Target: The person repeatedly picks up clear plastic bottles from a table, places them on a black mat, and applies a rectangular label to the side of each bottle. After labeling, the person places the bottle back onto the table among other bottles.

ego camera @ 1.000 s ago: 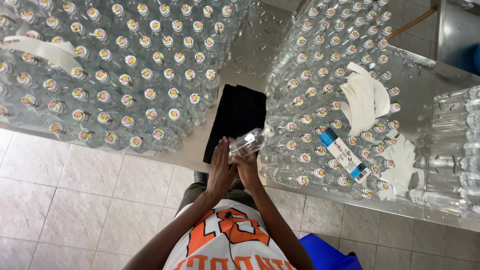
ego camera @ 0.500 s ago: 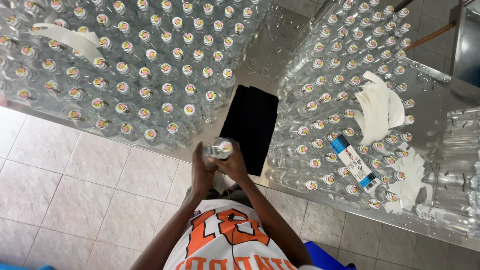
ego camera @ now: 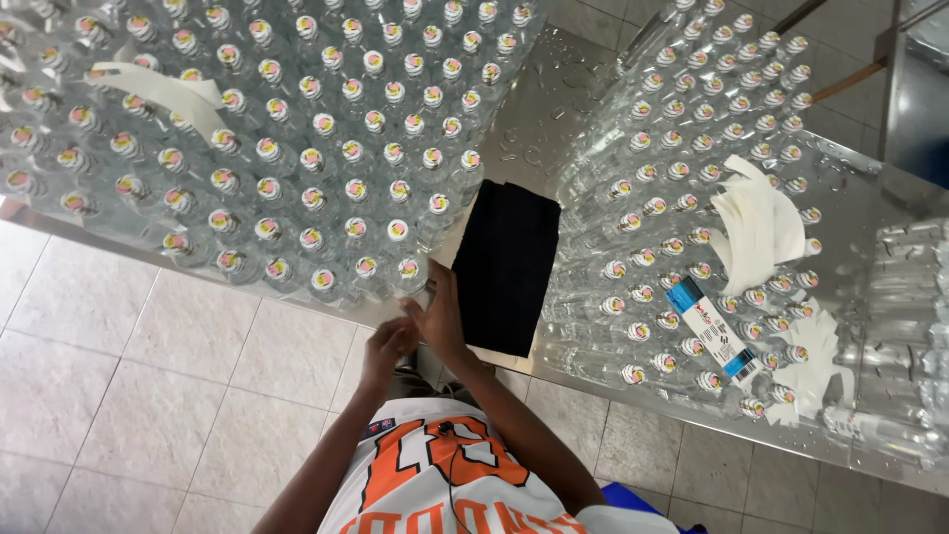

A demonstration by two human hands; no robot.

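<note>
Right hand [ego camera: 438, 314] closes on a capped clear bottle [ego camera: 411, 280] at the near edge of the left bottle block [ego camera: 247, 148], beside the black cloth [ego camera: 506, 265]. Left hand [ego camera: 386, 343] grip: cannot tell. Bottle likely rigid, wet-slick; grasp mid-body.

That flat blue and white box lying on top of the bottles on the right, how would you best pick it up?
Pinch the box across its narrow width, on the two long edges near the middle, coming straight down from above. It lies flat and slanted across the bottle caps, so its top face and long edges are exposed, and the closely packed bottles below block any reach underneath.
</note>
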